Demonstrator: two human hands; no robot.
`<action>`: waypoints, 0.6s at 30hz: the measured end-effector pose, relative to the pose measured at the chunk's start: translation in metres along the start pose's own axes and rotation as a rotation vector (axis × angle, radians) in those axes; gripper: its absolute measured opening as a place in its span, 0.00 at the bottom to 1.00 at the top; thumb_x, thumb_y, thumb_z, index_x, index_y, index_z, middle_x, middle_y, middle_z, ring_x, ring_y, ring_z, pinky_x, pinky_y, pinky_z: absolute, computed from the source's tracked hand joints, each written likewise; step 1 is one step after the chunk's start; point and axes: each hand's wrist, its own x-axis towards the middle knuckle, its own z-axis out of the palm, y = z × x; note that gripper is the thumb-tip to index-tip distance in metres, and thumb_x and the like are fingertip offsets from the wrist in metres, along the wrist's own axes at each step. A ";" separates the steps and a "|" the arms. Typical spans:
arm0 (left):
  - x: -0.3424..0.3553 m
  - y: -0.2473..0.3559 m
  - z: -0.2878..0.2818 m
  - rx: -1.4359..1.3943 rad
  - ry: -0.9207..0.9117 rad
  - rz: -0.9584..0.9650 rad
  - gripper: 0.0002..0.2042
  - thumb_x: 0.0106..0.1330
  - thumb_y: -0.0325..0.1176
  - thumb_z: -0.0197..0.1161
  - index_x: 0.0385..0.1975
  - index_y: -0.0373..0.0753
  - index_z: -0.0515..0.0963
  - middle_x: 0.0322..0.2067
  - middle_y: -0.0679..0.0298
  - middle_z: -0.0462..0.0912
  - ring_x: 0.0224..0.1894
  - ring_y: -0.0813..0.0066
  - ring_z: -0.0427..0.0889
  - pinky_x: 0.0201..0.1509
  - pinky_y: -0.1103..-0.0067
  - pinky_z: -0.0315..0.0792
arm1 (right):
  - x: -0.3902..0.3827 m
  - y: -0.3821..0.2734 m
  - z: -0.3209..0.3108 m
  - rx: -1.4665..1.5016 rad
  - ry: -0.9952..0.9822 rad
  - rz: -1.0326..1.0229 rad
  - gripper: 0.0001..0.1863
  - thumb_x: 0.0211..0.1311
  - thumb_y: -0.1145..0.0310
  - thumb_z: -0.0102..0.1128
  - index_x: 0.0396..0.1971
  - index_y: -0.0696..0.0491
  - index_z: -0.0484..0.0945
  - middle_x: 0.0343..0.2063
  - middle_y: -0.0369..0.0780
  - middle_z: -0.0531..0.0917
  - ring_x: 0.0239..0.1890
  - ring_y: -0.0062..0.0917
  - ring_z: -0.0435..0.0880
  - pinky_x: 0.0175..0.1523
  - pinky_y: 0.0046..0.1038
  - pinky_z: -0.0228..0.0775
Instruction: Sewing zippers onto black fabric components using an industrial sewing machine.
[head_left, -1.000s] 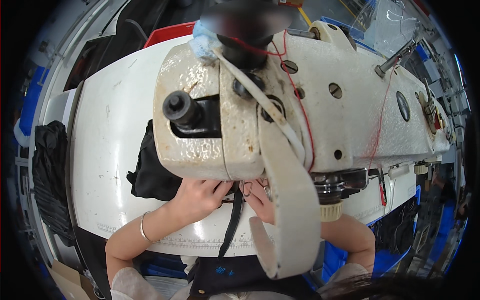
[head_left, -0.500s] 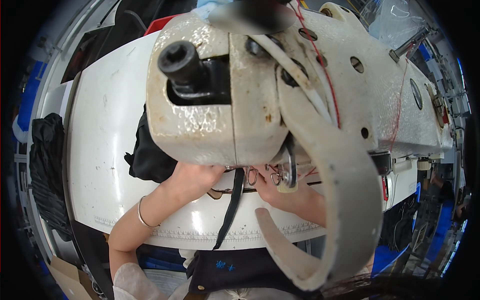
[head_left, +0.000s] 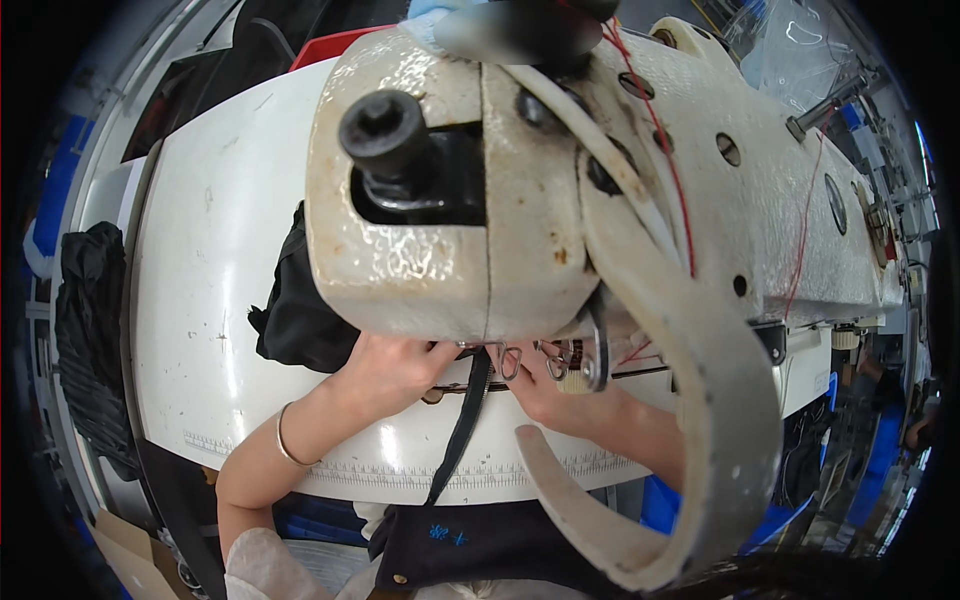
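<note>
Currently, black zipper strip (head_left: 458, 440) runs from between left hand (head_left: 395, 372) and right hand (head_left: 547, 396) to table's (head_left: 215, 300) near edge; fingertips hidden around sewing-machine head (head_left: 400, 275), cannot tell either grip

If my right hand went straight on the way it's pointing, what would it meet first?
Your right hand would probably meet the black strip first, just to its left. The sewing machine head partly hides that spot, so depth is unclear.

glossy white worktable (head_left: 215, 300) catching light, red bin (head_left: 335, 46) beyond its far edge, cardboard box (head_left: 128, 560) lower left
</note>
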 end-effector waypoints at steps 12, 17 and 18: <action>0.009 0.010 -0.009 -0.065 0.085 -0.001 0.11 0.34 0.24 0.60 0.23 0.34 0.79 0.27 0.56 0.78 0.30 0.57 0.78 0.34 0.65 0.73 | 0.008 0.004 -0.015 1.490 -0.057 0.617 0.18 0.53 0.71 0.50 0.45 0.58 0.76 0.30 0.33 0.75 0.30 0.16 0.71 0.43 0.21 0.69; 0.005 0.004 0.000 -0.026 0.028 -0.002 0.10 0.36 0.25 0.60 0.23 0.33 0.79 0.30 0.56 0.78 0.35 0.57 0.78 0.39 0.64 0.73 | 0.006 -0.004 0.000 1.146 -0.009 0.576 0.16 0.56 0.70 0.51 0.45 0.55 0.76 0.32 0.33 0.76 0.33 0.17 0.73 0.38 0.19 0.70; 0.004 0.002 0.001 -0.007 0.045 0.008 0.10 0.36 0.25 0.59 0.22 0.33 0.79 0.31 0.56 0.78 0.38 0.57 0.78 0.41 0.63 0.72 | 0.006 -0.006 0.006 0.294 0.017 0.189 0.15 0.57 0.70 0.50 0.44 0.54 0.76 0.32 0.34 0.76 0.35 0.18 0.75 0.37 0.20 0.71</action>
